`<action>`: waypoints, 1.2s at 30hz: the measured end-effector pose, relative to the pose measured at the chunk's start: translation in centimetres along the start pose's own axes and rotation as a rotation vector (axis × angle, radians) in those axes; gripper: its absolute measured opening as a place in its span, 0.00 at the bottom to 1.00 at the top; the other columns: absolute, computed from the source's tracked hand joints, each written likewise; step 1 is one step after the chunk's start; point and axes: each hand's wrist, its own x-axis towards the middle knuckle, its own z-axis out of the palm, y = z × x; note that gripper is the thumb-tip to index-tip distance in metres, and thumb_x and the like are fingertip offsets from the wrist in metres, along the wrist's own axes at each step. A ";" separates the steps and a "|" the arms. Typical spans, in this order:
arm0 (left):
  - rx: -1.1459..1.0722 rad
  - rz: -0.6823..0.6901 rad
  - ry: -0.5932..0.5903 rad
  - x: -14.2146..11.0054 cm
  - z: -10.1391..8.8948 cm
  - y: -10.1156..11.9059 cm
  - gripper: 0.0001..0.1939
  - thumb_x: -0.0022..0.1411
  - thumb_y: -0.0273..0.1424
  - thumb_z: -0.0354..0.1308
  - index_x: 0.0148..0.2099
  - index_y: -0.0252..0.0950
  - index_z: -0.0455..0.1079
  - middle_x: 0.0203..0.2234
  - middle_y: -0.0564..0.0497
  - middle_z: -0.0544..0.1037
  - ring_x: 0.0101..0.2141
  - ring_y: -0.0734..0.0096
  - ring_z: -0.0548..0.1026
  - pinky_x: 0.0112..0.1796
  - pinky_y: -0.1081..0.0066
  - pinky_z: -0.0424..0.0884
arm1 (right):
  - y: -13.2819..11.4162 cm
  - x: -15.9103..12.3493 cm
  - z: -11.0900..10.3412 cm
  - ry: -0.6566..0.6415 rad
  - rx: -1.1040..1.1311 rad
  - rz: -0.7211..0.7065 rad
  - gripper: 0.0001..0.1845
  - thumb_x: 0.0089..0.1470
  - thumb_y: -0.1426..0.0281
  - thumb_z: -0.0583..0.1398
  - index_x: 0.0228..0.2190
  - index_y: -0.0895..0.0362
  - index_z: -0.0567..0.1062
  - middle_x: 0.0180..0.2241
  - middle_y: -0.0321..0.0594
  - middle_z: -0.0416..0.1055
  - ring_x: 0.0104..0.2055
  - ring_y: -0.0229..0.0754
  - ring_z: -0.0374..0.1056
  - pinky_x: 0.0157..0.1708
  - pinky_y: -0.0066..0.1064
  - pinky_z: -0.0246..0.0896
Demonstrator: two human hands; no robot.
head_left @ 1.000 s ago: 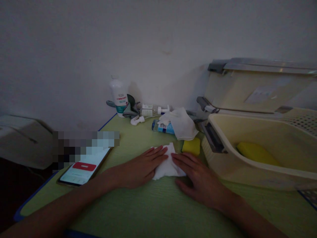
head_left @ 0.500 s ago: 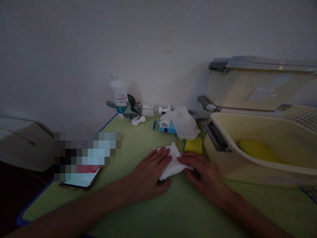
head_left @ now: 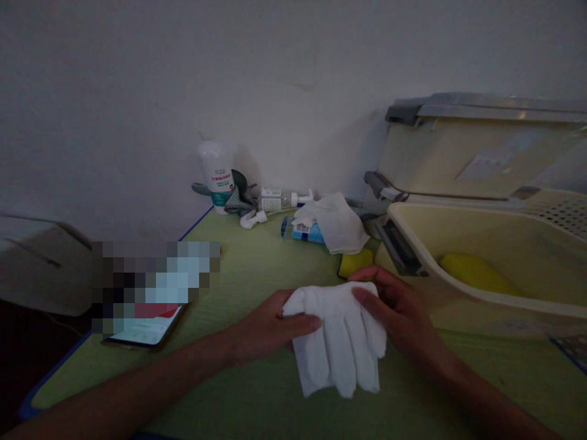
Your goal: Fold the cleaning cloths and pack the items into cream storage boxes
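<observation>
A white glove (head_left: 337,333) hangs between my two hands over the green tabletop, its fingers pointing down toward me. My left hand (head_left: 275,327) pinches its left edge, thumb on top and the other fingers mostly hidden behind. At the upper right edge my right hand (head_left: 392,305) grips the glove, thumb in front, fingers behind. Another white layer shows behind the glove fingers; I cannot tell whether it is a second glove. Just beyond my right hand lies a yellow sponge (head_left: 355,263) with a dark side.
On the right stands an open cream bin (head_left: 458,318) with something yellow (head_left: 477,275) inside. Toward the wall are a white bottle (head_left: 214,171), a clear pump bottle (head_left: 273,199), a blue bottle (head_left: 302,231) and a white cloth (head_left: 343,223) draped over it. A phone (head_left: 142,333) lies left.
The white bundle that lay flat under both hands is now lifted and turned toward me, with glove fingers hanging down. Both hands have changed from pressing to holding its edges.
</observation>
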 end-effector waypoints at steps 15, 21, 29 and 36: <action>0.728 0.701 0.225 -0.3 -0.8 -1.5 0.16 0.55 0.16 0.46 0.43 0.36 0.63 0.46 0.46 0.67 0.47 0.69 0.66 0.48 0.67 0.65 | 0.3 -0.8 -1.0 -0.083 -0.644 -0.424 0.10 0.55 0.78 0.50 0.37 0.56 0.67 0.35 0.42 0.70 0.37 0.41 0.68 0.35 0.33 0.66; 0.691 0.671 0.046 -0.1 -1.9 -1.4 0.23 0.52 0.15 0.47 0.50 0.36 0.60 0.48 0.44 0.65 0.50 0.67 0.64 0.50 0.64 0.63 | -0.1 -1.5 -1.3 -0.122 -0.772 -0.634 0.13 0.50 0.83 0.50 0.35 0.58 0.69 0.36 0.45 0.70 0.39 0.43 0.67 0.36 0.35 0.67; 0.729 0.639 0.110 0.5 -2.8 -1.4 0.26 0.44 0.14 0.44 0.47 0.35 0.61 0.45 0.45 0.67 0.49 0.65 0.65 0.48 0.61 0.64 | -0.4 -1.8 -1.3 -0.290 -0.937 -0.749 0.11 0.51 0.81 0.51 0.32 0.60 0.72 0.33 0.46 0.72 0.34 0.44 0.67 0.33 0.36 0.68; 0.787 0.661 0.048 0.3 -3.6 -0.6 0.22 0.48 0.15 0.47 0.46 0.36 0.63 0.42 0.46 0.68 0.45 0.67 0.67 0.45 0.65 0.66 | -0.5 -1.7 -1.5 -0.290 -0.937 -0.752 0.13 0.53 0.80 0.49 0.32 0.59 0.72 0.33 0.46 0.73 0.34 0.43 0.69 0.33 0.35 0.68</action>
